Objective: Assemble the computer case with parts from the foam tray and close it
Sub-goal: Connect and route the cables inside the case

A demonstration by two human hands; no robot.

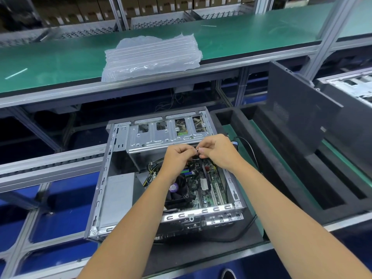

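Observation:
An open grey computer case (100,190) lies on its side in front of me, its motherboard (203,184) and silver drive cage (161,135) showing. Above the motherboard my left hand (177,156) and my right hand (219,150) meet, fingers curled. Together they pinch a thin black cable (196,153) with a small connector between the fingertips. The black foam tray (281,166) lies to the right of the case. A dark side panel (298,113) stands propped at the tray's far side.
A bundle of clear air-cushion wrap (151,57) lies on the green upper shelf (241,37). A second open case (352,89) sits at the far right. A black cord (251,150) runs past the case's right wall. Aluminium rails cross on the left.

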